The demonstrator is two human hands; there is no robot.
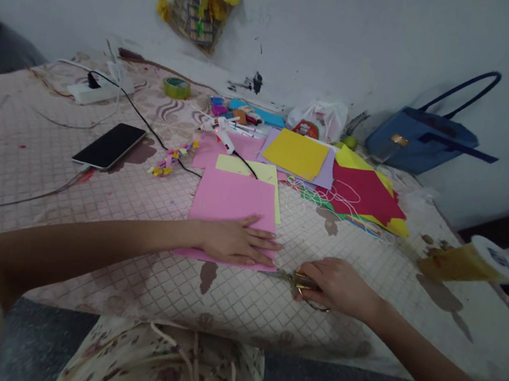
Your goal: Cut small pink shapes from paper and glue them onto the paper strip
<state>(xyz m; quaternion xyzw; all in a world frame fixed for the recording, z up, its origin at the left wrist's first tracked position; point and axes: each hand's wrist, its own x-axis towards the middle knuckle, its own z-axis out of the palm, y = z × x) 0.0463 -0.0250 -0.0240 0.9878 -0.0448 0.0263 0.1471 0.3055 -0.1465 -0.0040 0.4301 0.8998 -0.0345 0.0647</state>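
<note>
Pink paper lies in front of me, over a pale yellow sheet. My left hand rests flat on its near right part with fingers spread. Gold-handled scissors are in my right hand, whose fingers are wrapped round the handles. The blades point left and reach the paper's lower right edge, low against the tablecloth. How far the blades are spread I cannot make out.
A glue gun with a cord lies behind the paper. A phone is at left, coloured sheets and tangled white string at right. A tall yellow container and a blue bag stand farther right.
</note>
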